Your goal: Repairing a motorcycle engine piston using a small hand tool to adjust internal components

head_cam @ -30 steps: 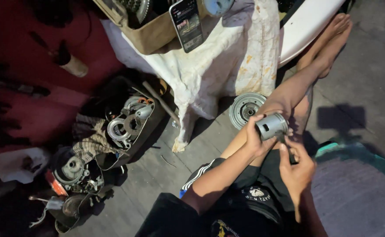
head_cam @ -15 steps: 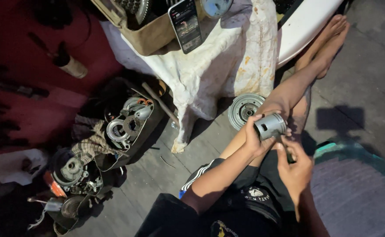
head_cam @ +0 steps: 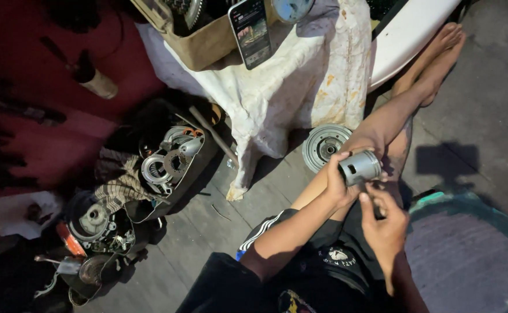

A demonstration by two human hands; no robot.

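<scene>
My left hand (head_cam: 338, 184) grips a short grey metal cylinder (head_cam: 360, 167) with a small side hole, holding it sideways above my bare legs (head_cam: 401, 107). Just below it, my right hand (head_cam: 384, 220) pinches something small at the cylinder's lower edge; what it holds is too small to make out. A round ribbed metal disc (head_cam: 323, 146) lies on the floor just left of my knee, behind the left hand.
A stained white cloth (head_cam: 300, 87) drapes from a tan box (head_cam: 207, 43) with a phone (head_cam: 250, 32) leaning on it. Dismantled engine parts (head_cam: 170, 162) and more metal pieces (head_cam: 94, 229) lie at left. A green-rimmed round basin (head_cam: 474, 255) sits at right.
The hands and the cylinder stay in nearly the same place; the right fingers have shifted slightly at the cylinder's lower edge.
</scene>
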